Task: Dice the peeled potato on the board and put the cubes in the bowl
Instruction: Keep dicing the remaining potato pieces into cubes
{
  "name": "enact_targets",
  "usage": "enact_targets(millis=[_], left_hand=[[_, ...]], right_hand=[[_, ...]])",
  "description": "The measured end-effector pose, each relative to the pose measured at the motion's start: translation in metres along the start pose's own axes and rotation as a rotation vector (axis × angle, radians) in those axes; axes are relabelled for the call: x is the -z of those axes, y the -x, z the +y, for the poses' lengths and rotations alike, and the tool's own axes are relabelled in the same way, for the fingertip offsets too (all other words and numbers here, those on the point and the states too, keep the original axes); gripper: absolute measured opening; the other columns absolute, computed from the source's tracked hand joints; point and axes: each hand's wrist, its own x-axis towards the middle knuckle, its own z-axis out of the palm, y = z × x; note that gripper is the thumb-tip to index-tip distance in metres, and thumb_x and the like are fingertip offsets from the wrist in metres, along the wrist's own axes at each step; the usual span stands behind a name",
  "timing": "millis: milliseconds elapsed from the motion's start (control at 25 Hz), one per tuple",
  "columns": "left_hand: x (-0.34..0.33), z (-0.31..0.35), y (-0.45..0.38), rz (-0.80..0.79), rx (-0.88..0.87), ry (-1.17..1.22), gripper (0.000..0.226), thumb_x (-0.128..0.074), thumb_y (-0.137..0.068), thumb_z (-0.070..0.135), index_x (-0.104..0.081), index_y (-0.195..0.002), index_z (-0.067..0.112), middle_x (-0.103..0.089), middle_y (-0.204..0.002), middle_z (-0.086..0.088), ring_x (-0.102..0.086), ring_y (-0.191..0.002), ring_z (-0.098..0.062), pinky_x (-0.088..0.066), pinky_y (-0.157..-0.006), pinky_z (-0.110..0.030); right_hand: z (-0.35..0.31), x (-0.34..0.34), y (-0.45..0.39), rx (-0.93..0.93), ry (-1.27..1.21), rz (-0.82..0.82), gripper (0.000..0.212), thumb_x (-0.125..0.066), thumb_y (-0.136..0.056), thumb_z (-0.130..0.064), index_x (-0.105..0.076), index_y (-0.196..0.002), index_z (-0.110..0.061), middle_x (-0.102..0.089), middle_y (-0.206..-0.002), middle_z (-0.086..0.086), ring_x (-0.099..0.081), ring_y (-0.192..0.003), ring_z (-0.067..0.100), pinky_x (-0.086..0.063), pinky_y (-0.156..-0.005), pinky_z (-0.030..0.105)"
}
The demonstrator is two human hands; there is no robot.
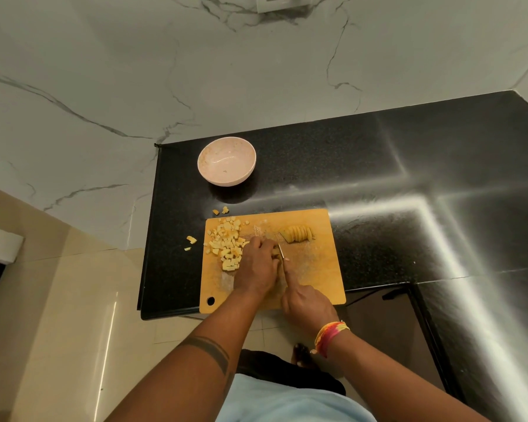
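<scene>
Wooden board (314, 269) lies on the black counter (378, 166), and both hands work at its middle. The left hand (258, 263) curls its fingers down over a small piece of potato (275, 252), pinning it to the board; most of that piece is hidden under the knuckles. Just right of it the right hand (305, 301) is clenched round the handle of a knife (282, 254), forefinger stretched along the spine, the blade edge down against the held piece. Left of the left hand's grip a heap of cubes (227, 245) is spread over the board's left part, touching the hand's edge. Beyond the knife grip, further from the person and slightly right, a sliced potato half (299, 234) lies with its slices leaning together. A few stray bits (191, 239) lie on the counter off the board's left and far edges. Well beyond both grips stands the pink bowl (206, 166), with only a speck or two inside.
</scene>
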Motion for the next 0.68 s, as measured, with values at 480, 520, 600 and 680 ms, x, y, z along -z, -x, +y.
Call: enact_targets(millis=[480, 520, 600, 680], left_hand=[[0.002, -0.005, -0.018, 0.17, 0.064, -0.136, 0.026, -0.058, -0.099, 0.022, -0.061, -0.124, 0.023, -0.054, -0.12, -0.001, -0.049, -0.106, -0.019, -0.051, -0.086, -0.032], [0.003, -0.003, -0.019, 0.176, 0.069, -0.134, 0.026, -0.058, -0.098, 0.021, -0.061, -0.123, 0.024, -0.054, -0.119, -0.001, -0.049, -0.105, -0.02, -0.05, -0.086, -0.032], [0.004, 0.002, -0.024, 0.187, 0.063, -0.139, 0.026, -0.057, -0.098, 0.019, -0.063, -0.122, 0.024, -0.055, -0.118, 0.0, -0.049, -0.105, -0.02, -0.049, -0.086, -0.032], [0.003, 0.007, -0.028, 0.177, 0.025, -0.119, 0.025, -0.056, -0.098, 0.022, -0.064, -0.122, 0.024, -0.055, -0.118, 0.0, -0.049, -0.106, -0.02, -0.047, -0.089, -0.033]], right_hand=[[0.004, 0.009, -0.002, 0.049, 0.011, -0.001, 0.077, -0.038, -0.101, -0.026, 0.01, -0.161, -0.035, -0.054, -0.068, -0.001, -0.054, -0.058, 0.02, -0.049, -0.06, 0.039], [0.006, 0.009, -0.003, 0.046, 0.001, 0.023, 0.077, -0.038, -0.101, -0.026, 0.01, -0.161, -0.035, -0.054, -0.067, -0.002, -0.053, -0.056, 0.019, -0.048, -0.058, 0.038], [0.012, 0.012, -0.003, 0.023, -0.03, 0.061, 0.078, -0.039, -0.101, -0.024, 0.008, -0.162, -0.034, -0.053, -0.064, -0.003, -0.05, -0.052, 0.018, -0.042, -0.053, 0.037], [0.019, 0.016, 0.0, 0.002, -0.05, 0.098, 0.077, -0.04, -0.101, -0.024, 0.005, -0.162, -0.035, -0.054, -0.062, -0.002, -0.05, -0.05, 0.02, -0.041, -0.051, 0.039]])
